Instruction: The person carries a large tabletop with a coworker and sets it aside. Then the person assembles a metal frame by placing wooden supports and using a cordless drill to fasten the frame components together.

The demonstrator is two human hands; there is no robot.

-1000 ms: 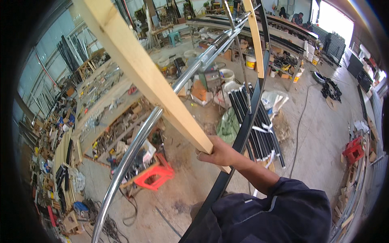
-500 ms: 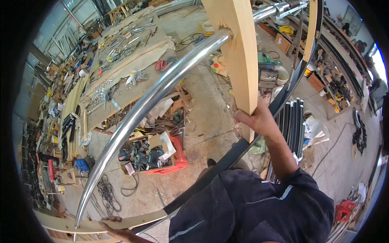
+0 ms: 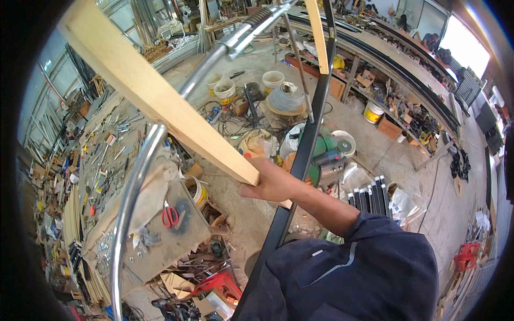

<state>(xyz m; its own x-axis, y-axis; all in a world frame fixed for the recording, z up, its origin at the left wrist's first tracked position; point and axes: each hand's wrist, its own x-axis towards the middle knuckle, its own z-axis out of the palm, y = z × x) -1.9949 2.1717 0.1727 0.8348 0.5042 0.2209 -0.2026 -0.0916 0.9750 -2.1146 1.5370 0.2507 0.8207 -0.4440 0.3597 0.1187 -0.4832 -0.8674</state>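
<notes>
My right hand is closed around the near end of a thick pale wooden slat. The slat slants up to the far left. A curved shiny metal tube meets its underside, and a metal fitting with a threaded rod lies in line with the tube on the far side. Below my right forearm runs a long black metal bar, passing close to my body. Another pale wooden piece lies along the bar's far part. My left hand is out of view.
Red-handled scissors lie on a cluttered workbench at left. Beyond my hand stand a coil of wire, white buckets and a power tool. Black bars lean at right; a red crate sits below.
The view has swung up and to the right, so my left hand has dropped out of it. The slat now slants leftward, with my right hand still on its near end.
</notes>
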